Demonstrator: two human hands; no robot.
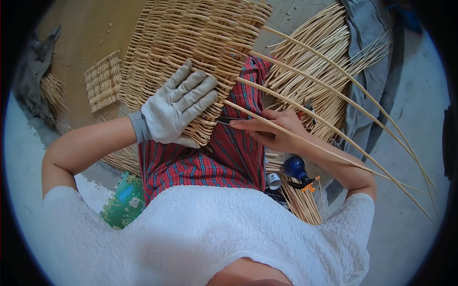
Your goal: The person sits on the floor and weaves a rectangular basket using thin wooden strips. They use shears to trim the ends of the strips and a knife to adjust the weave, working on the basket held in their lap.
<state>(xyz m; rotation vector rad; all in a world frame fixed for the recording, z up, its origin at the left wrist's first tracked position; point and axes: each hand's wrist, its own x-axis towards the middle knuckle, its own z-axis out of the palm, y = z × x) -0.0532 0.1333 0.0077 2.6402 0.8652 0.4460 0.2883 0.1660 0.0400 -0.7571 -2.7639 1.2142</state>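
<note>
A large woven wicker piece (191,43) rests on my lap, over a red plaid cloth (224,157). My left hand (179,105), in a grey work glove, lies flat with fingers spread on the weave near its lower edge. My bare right hand (272,128) grips a thin dark metal tool (226,120) whose tip points into the edge of the weave. Several long pale willow rods (334,95) stick out from the wicker edge and sweep to the right past my right wrist.
A bundle of pale willow rods (319,43) lies on grey cloth at the right. A small woven square (102,81) sits on the floor at left. A blue spray bottle (296,168), a black-and-orange clamp (305,183) and a green patterned cushion (125,202) lie near my legs.
</note>
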